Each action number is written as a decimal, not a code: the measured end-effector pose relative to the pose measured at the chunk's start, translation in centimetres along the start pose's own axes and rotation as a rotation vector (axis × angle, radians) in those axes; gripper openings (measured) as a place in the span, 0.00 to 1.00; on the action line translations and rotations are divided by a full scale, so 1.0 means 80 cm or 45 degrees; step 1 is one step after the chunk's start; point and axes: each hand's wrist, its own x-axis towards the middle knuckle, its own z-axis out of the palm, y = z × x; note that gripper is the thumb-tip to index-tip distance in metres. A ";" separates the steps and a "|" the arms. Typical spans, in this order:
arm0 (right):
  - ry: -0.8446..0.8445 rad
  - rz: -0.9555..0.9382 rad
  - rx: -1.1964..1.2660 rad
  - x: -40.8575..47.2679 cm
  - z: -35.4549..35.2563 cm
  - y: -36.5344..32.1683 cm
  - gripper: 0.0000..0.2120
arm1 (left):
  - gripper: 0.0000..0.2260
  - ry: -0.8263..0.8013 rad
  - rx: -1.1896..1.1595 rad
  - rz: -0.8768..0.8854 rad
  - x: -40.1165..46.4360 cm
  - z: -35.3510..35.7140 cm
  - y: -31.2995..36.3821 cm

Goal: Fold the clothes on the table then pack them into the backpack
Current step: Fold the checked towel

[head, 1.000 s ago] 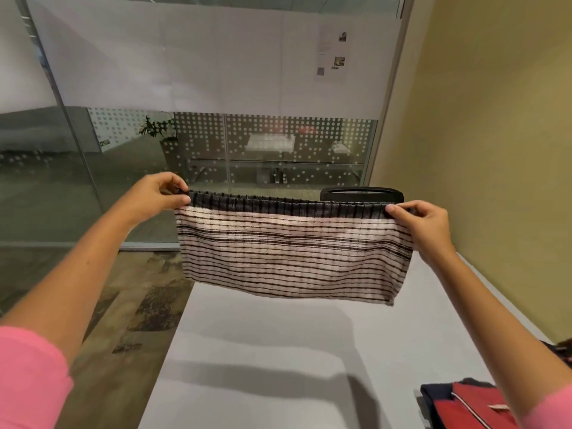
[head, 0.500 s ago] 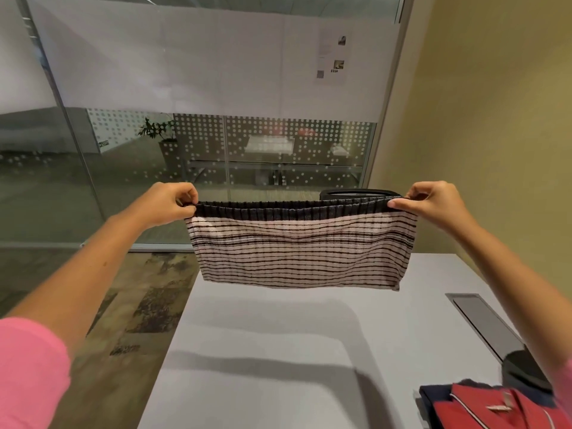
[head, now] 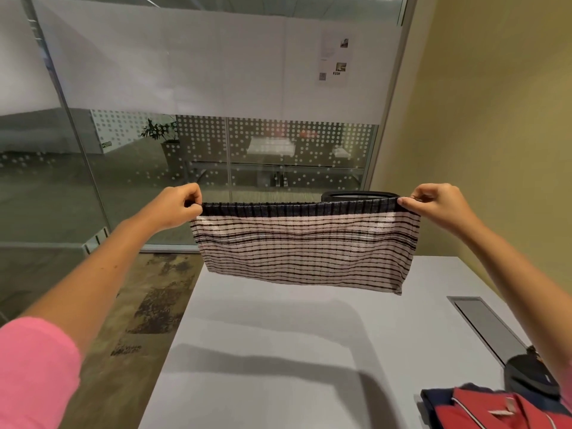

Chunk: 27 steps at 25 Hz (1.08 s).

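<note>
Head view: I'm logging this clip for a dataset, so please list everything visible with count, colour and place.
striped garment: one, white with dark stripes and a dark ribbed band on top, held up in the air above the far part of the table
table: one, light grey, below the garment
cable hatch: one, grey, set in the table at right
red garment: one, red over dark blue, table's near right corner
black object: one, just behind the red garment, identity unclear
chair back: one, black, behind the striped garment
plant: one, green, beyond the glass wall
left hand: pinches the band's left corner
right hand: pinches the band's right corner
</note>
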 end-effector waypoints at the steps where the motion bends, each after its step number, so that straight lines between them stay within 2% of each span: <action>1: -0.011 0.007 0.002 0.001 0.000 0.001 0.14 | 0.05 0.001 0.014 0.009 0.001 0.001 0.001; 7: -0.154 0.075 0.051 -0.004 -0.002 0.004 0.19 | 0.07 0.006 -0.092 -0.071 0.009 0.004 0.003; 13: -0.232 0.153 0.156 -0.006 0.007 0.019 0.18 | 0.09 0.035 -0.561 -0.191 0.019 0.009 -0.016; 17: -0.290 0.190 0.257 -0.005 0.017 0.021 0.15 | 0.09 0.039 -0.395 -0.233 0.023 0.022 -0.020; 19: -0.338 0.189 0.269 -0.002 0.023 0.025 0.08 | 0.09 -0.015 -0.250 -0.248 0.025 0.035 -0.020; 23: -0.460 0.150 -0.094 0.008 0.054 0.044 0.10 | 0.12 -0.068 -0.085 -0.202 0.038 0.062 -0.023; 27: -0.447 0.212 -0.253 0.019 0.097 0.070 0.08 | 0.11 -0.130 -0.006 -0.188 0.055 0.091 -0.044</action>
